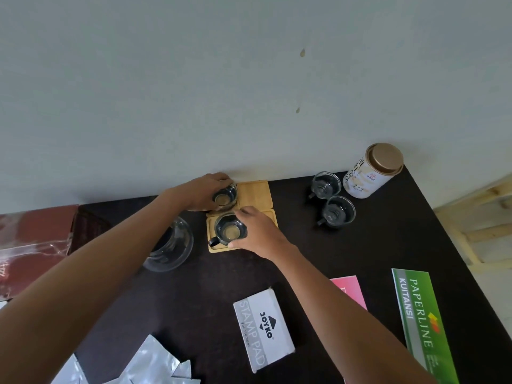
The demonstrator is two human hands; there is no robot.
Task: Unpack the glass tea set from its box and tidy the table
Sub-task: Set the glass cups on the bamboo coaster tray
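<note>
Several square bamboo coasters (255, 193) lie together at the table's far edge by the wall. My left hand (199, 191) grips a small glass cup (225, 197) on the far left coaster. My right hand (256, 230) holds another glass cup (230, 231) with a dark handle on the near left coaster. Two more glass cups (325, 184) (339, 211) stand on the bare table to the right. A glass teapot (171, 246) sits left of the coasters, partly hidden by my left forearm. The dark red tea-set box (36, 239) lies at the left edge.
A white tea canister (371, 171) with a gold lid stands at the back right. Nearer me on the black table (401, 245) lie a grey stamp pad box (263, 329), a pink booklet (352, 292), a green receipt book (424, 325) and crumpled silver wrapping (144, 364).
</note>
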